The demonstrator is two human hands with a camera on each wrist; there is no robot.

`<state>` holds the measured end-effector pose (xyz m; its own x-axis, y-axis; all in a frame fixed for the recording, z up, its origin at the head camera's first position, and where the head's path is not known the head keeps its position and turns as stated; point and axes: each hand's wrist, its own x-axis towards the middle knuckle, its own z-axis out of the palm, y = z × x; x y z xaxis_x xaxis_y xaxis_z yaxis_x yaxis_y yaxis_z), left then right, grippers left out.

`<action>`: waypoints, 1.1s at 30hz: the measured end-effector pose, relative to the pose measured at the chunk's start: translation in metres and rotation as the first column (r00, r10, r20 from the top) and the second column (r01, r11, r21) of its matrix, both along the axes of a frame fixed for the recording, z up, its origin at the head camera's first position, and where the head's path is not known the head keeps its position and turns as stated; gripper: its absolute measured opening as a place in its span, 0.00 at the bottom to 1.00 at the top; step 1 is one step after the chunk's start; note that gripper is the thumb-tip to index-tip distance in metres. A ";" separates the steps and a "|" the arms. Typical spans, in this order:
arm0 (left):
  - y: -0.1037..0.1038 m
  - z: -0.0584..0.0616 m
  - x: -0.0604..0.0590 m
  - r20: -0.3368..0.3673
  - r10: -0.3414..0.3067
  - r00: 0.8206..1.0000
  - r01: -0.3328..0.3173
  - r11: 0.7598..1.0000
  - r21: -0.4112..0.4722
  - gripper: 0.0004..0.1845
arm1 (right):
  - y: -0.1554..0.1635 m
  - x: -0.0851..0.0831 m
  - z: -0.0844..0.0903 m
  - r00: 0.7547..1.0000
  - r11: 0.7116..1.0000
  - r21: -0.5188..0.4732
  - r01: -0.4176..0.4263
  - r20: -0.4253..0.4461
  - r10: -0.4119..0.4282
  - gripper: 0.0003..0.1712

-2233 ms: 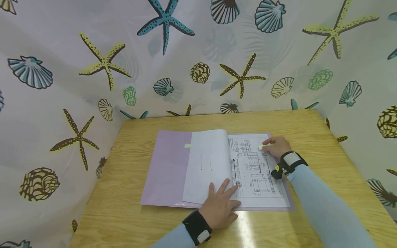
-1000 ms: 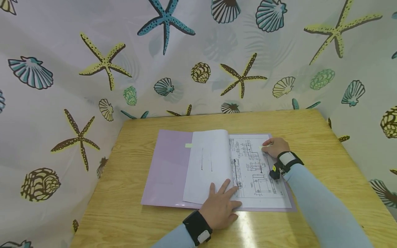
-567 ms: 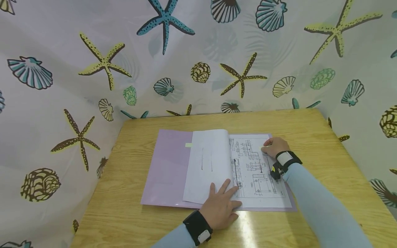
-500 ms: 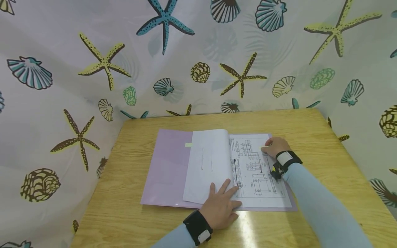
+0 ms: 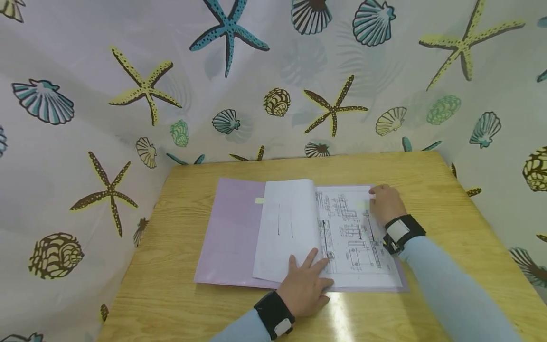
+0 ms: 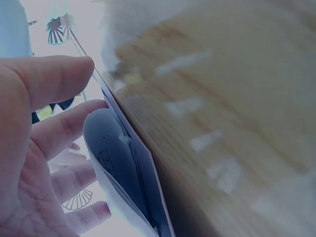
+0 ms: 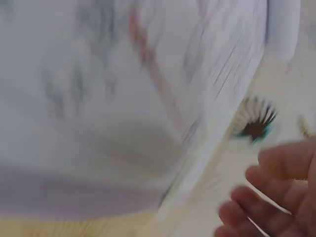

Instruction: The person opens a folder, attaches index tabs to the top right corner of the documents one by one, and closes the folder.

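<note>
An open purple folder (image 5: pixel 231 228) lies on the wooden table (image 5: pixel 179 294). My left hand (image 5: pixel 304 284) lies flat, fingers spread, pressing the near edge of a turned white page (image 5: pixel 286 228) beside the page of technical drawings (image 5: pixel 350 240). In the left wrist view the left hand (image 6: pixel 44 148) touches the curled page edges (image 6: pixel 113 163). My right hand (image 5: pixel 385 202) rests with relaxed fingers at the drawing page's upper right corner and holds nothing. A pale yellow sticky note (image 5: pixel 362 205) lies on that page just left of it. In the blurred right wrist view, the right hand's fingertips (image 7: pixel 266 197) hang loosely curled.
A second small yellow note (image 5: pixel 259 201) sits on the inside of the purple cover. A white curtain (image 5: pixel 85 142) printed with starfish and shells closes in the table at the back and on both sides. Bare wood surrounds the folder.
My right hand has let go of the yellow sticky note, which now lies on the drawing page, and has shifted slightly right and away. The left hand has stayed in place.
</note>
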<state>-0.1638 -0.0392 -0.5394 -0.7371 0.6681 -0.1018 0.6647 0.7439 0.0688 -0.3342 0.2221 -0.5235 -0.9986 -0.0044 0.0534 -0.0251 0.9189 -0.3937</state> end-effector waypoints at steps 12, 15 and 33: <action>0.004 0.001 0.000 0.036 0.002 0.999 -0.002 1.000 0.001 0.20 | -0.025 0.031 -0.025 0.961 0.948 0.188 -0.256 0.150 0.230 0.39; 0.004 0.001 0.000 0.032 -0.005 0.999 0.005 1.000 -0.008 0.20 | -0.026 0.032 -0.031 0.967 0.945 0.219 -0.243 0.129 0.219 0.39; 0.005 0.004 -0.001 0.027 -0.044 0.999 0.044 0.999 -0.024 0.19 | -0.055 0.027 -0.029 0.973 0.910 0.348 -0.223 0.141 0.185 0.32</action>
